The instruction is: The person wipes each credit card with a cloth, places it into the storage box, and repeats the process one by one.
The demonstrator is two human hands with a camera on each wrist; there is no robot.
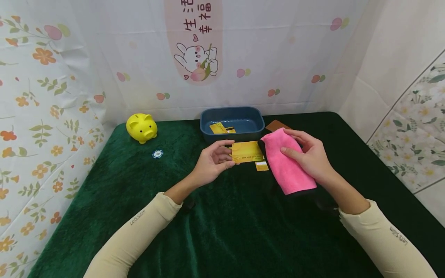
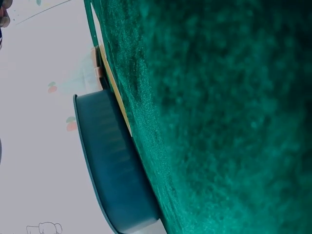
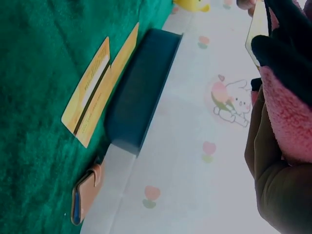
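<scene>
A green surface [image 1: 222,227] runs up to a printed curtain [image 1: 139,46], with a yellow piggy bank [image 1: 141,128] at its far left and a blue-and-white chip [image 1: 158,154] just in front of it. A blue basin [image 1: 247,119] stands at the back edge, holding yellow cards [image 1: 217,127]. To its right lies a brown wallet [image 1: 276,125], seen in the head view only in part, since the cloth covers some of it. More yellow cards [image 3: 87,92], one with a dark stripe, lie on the surface in front of the basin; from the head view the card held above them hides most of that group. That held card [image 1: 247,151], gold-yellow and printed, is up in the air between the two hands, near the basin's front. The left hand [image 1: 213,164] has its left end in a narrow grip, thumb at the lower corner and fingers at the upper. The right hand [image 1: 314,156] has its grip closed around a pink cloth [image 1: 286,164] with black edging, thumb across the front and fingers behind; the cloth overlaps the card's right end.
</scene>
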